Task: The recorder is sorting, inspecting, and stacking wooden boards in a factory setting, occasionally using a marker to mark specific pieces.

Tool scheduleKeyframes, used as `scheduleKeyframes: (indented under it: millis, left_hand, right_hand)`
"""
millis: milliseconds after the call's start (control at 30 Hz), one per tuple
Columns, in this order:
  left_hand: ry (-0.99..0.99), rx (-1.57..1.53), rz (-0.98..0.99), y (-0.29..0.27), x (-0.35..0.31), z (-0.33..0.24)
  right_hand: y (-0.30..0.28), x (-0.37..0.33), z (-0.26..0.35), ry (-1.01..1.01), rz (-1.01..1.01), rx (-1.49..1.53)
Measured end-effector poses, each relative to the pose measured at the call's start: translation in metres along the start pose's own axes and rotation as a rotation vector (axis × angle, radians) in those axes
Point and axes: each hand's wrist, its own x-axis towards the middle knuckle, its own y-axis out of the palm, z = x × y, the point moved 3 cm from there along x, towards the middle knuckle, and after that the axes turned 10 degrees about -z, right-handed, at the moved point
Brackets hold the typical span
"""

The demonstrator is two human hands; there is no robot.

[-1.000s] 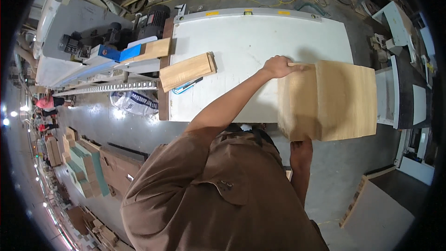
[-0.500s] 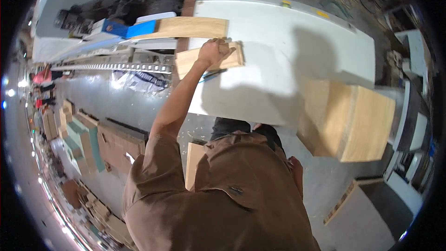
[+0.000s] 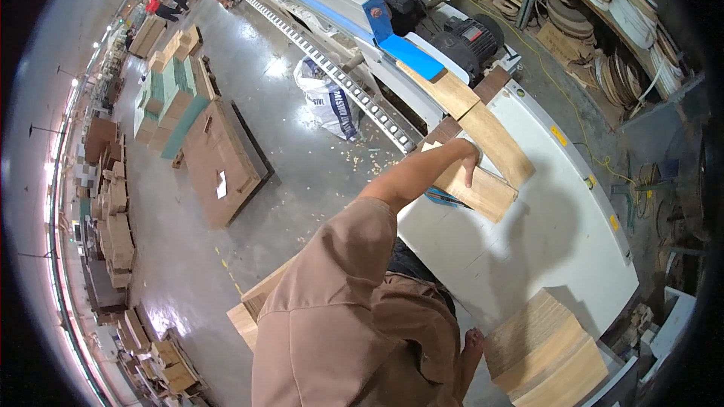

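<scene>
My left hand [image 3: 464, 157] reaches across a short stack of pale wooden boards [image 3: 486, 194] on the white table [image 3: 445, 245]. Its thumb lies over the top board, while the other fingers are mostly hidden at the far side. Beside the stack, a curved wooden board [image 3: 498, 143] lies on the table, its rear end meeting a second board [image 3: 437, 89] that comes from under a blue guard [image 3: 411, 57]. Low by my body, my right hand [image 3: 473, 341] is partly visible near a larger stack of wooden pieces [image 3: 547, 354]; its fingers are unclear.
Black motors [image 3: 471, 41] sit behind the guard, and a slotted chain track [image 3: 317, 53] runs toward the far left. A white sack [image 3: 328, 102] lies on the floor. Further left stands a brown panel stack [image 3: 219, 162]. Shelves [image 3: 603, 15] hold coiled strips at far right.
My view has swung left. The curved board has moved further out onto the table, and a second board now shows behind it. My left hand stays at the short stack.
</scene>
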Motion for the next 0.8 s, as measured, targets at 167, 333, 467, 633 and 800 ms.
scheduleKeyframes:
  millis: [167, 333, 467, 633, 800]
  left_hand:
    - [0.055, 0.033, -0.049, -0.005, -0.006, -0.005]
    - [0.141, 0.165, -0.152, -0.029, -0.064, -0.096]
    - [0.21, 0.234, -0.491, 0.023, -0.113, -0.193]
    - [0.339, 0.327, -0.707, 0.158, -0.117, -0.251]
    - [0.406, 0.387, -0.831, 0.211, -0.12, -0.265]
  right_hand:
    - [0.001, 0.007, 0.026, -0.065, 0.002, -0.024]
    - [0.011, 0.022, 0.01, -0.226, -0.084, 0.016]
    - [0.017, 0.016, 0.022, -0.179, -0.031, 0.065]
    - [0.024, 0.037, -0.015, -0.209, -0.015, -0.093]
    - [0.018, 0.046, -0.048, -0.194, 0.023, -0.142]
